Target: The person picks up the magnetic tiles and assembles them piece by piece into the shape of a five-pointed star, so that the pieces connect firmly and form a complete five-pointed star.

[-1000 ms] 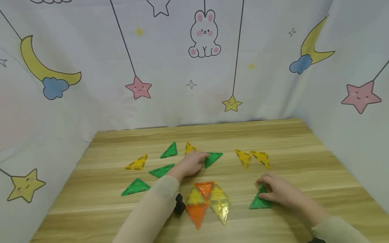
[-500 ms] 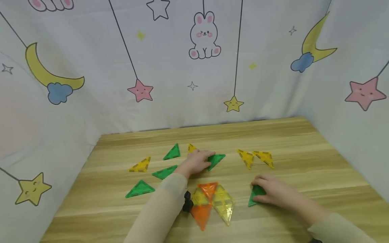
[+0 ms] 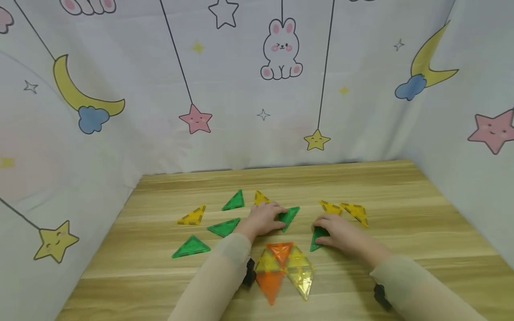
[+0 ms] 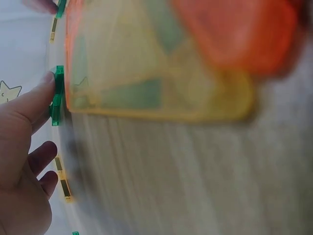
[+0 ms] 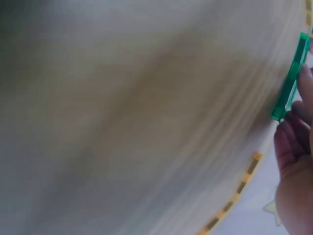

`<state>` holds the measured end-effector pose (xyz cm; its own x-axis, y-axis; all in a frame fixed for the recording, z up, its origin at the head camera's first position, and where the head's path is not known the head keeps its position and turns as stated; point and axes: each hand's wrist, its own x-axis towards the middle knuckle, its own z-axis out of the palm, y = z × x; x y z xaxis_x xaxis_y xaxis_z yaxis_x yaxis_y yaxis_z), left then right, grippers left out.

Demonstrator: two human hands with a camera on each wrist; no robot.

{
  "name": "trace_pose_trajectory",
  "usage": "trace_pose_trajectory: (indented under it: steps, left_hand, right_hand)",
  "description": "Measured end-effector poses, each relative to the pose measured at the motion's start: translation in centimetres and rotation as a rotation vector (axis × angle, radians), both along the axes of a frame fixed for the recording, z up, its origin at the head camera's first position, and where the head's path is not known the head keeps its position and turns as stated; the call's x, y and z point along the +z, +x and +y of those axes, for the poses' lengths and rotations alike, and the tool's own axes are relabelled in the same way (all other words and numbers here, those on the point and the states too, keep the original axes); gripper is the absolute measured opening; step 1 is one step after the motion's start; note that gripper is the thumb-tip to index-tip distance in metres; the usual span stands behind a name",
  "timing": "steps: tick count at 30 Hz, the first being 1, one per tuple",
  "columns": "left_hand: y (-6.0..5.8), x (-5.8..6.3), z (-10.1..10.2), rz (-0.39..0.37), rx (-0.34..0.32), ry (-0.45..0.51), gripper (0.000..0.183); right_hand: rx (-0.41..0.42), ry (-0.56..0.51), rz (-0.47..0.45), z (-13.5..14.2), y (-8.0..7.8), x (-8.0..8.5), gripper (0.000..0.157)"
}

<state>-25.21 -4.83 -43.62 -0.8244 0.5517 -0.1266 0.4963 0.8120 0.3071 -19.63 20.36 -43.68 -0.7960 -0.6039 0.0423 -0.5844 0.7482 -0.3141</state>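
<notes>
Plainly, what counts is the gap between 2 hand-held tiles. The left hand pinches a green see-through plastic triangle that juts rightward past its fingers, its long visible edge slanting from the upper right down toward the person. The right hand grips a second green see-through plastic triangle, whose exposed left edge runs roughly front to back and faces the first tile. This second tile lies to the right of the first, a little nearer the person, near but apart; whether it touches the light wood-grain table I cannot tell. Nearer the person than these 2, a cluster of orange and yellow see-through triangles sits just beside the left forearm.
</notes>
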Motion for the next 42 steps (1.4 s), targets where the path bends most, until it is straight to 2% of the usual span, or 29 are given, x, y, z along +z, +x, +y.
trace_pose_trajectory:
  steps: [8,15,21,28,32,36,39,42]
  left_hand:
    - [0.3,-0.7,-0.2,0.027,0.015,-0.03,0.051]
    - [0.7,-0.4,-0.2,0.056,0.038,-0.052,0.055]
    - [1.2,-0.5,0.0,0.093,0.047,-0.029,0.055]
    - [1.7,-0.5,-0.4,0.162,0.057,-0.033,0.054]
    - [1.7,-0.4,-0.5,0.155,0.078,-0.054,0.053]
    - [1.3,0.1,-0.2,0.119,0.061,-0.061,0.052]
    - [1.0,0.7,0.4,0.106,0.059,-0.059,0.051]
    - [0.9,1.3,1.0,0.102,0.068,-0.044,0.052]
  right_hand:
    - [-0.052,0.02,-0.112,-1.2,-2.6,0.1,0.056]
    - [-0.045,0.002,-0.156,-2.1,-4.0,0.1,0.057]
    - [0.0,-0.041,-0.153,-3.2,-4.7,-0.1,0.051]
    - [-0.009,-0.063,-0.111,-4.7,-5.4,-0.6,0.052]
    - [-0.003,-0.078,-0.114,-5.1,-5.5,-0.8,0.052]
    - [-0.021,-0.135,-0.164,-4.6,-5.5,-0.8,0.051]
    - [-0.062,-0.195,-0.21,-3.2,-5.5,-0.3,0.05]
    - [-0.111,-0.216,-0.172,-1.0,-5.4,0.4,0.046]
